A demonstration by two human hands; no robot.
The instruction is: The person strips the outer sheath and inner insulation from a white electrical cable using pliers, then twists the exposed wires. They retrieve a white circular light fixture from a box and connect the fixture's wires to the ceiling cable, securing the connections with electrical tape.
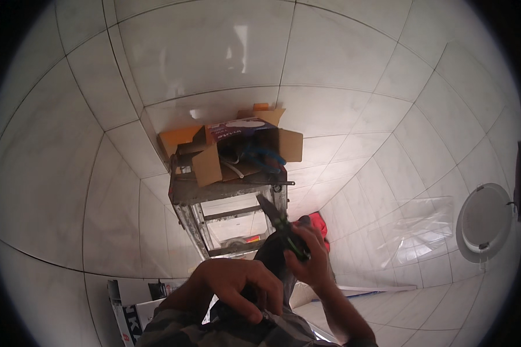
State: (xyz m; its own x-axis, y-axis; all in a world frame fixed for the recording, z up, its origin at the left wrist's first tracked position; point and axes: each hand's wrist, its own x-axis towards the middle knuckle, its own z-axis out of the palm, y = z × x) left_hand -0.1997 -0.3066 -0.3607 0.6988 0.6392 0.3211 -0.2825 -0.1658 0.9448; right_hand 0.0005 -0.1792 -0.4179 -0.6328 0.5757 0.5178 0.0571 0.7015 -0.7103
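My right hand (309, 254) is closed around the handle of a black-and-green hand tool (279, 222). Its dark, tapering end points up and left, toward the ladder (200, 231). Whether it is pliers or a blade is unclear. Low in the view, my left hand (243, 286) is bent down against my camouflage-patterned clothing (179, 329), fingers curled and thumb against them. Anything pinched there is too small or hidden to name.
On the ladder's top stands an open cardboard box (208, 165) holding blue-handled tools and cables. A red item (318, 222) shows behind my right hand. A round white fixture (485, 222) and a clear plastic sheet (425, 228) are at the right. Boxes (124, 315) stand lower left.
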